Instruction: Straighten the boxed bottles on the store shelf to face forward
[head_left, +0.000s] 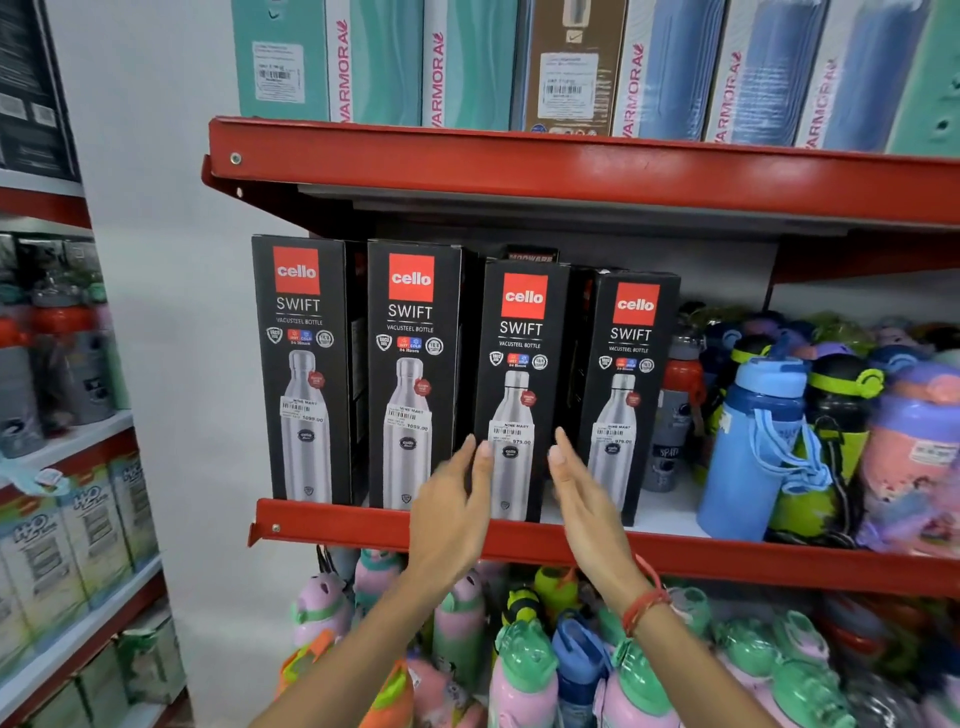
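Several black bottle boxes stand in a row on the red middle shelf, printed fronts toward me. The far-left box and the second box are taller than the third box and the fourth box. My left hand is flat, its fingertips against the lower left edge of the third box. My right hand is flat too, fingertips by that box's lower right edge. Neither hand wraps around the box. Another dark box shows behind the third one.
Loose coloured bottles crowd the shelf right of the boxes, a blue one nearest. Tall boxes fill the upper shelf. Pink and green bottles stand on the shelf below my arms. A second shelf unit stands at left.
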